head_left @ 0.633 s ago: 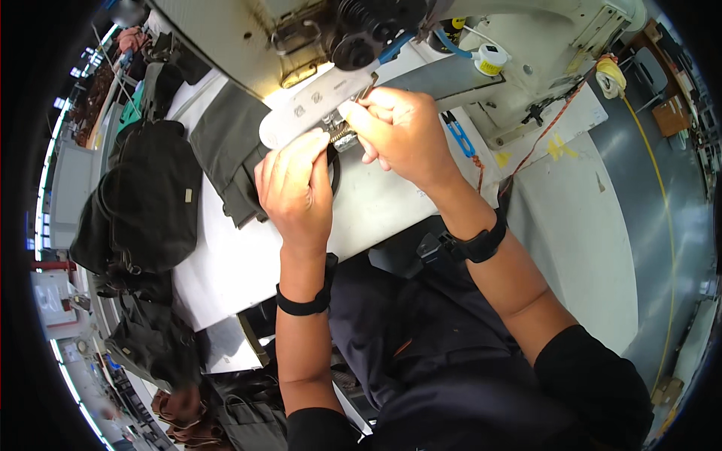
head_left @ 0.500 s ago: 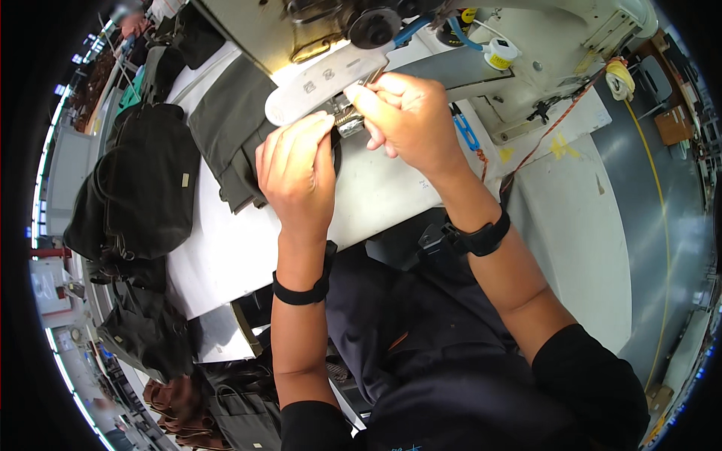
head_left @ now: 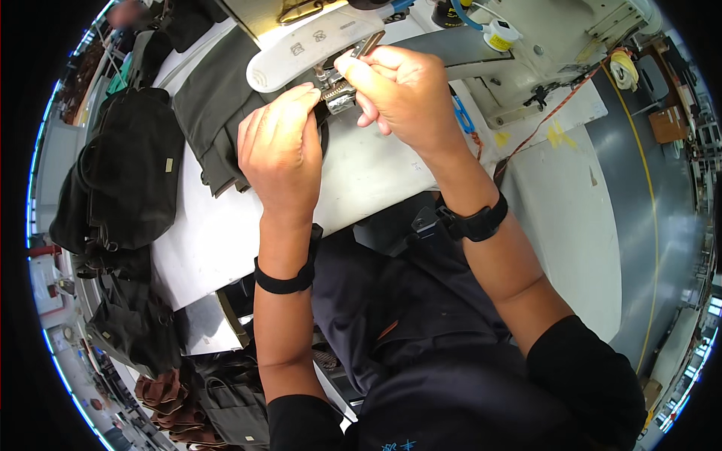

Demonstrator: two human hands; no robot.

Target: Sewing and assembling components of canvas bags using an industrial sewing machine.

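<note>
1. Slightly shifted view: on my remote feed, both hands and the machine's rounded white arm (head_left: 308, 49) sit higher than a moment ago.
2. Between the hands, beside that arm, is the ridged metal mechanism (head_left: 338, 96).
3. Right hand (head_left: 406, 94): fingers curled together near a metal strip (head_left: 367, 46); I cannot tell whether they're clamped on it.
4. Left hand (head_left: 282, 150): fingers together, grip hidden.
5. Work, I judge, remains at the mechanism.

Worn on my head, the fisheye camera looks down from near at my left hand (head_left: 282, 154), right hand (head_left: 406, 94) and the desk (head_left: 203, 248).
</note>
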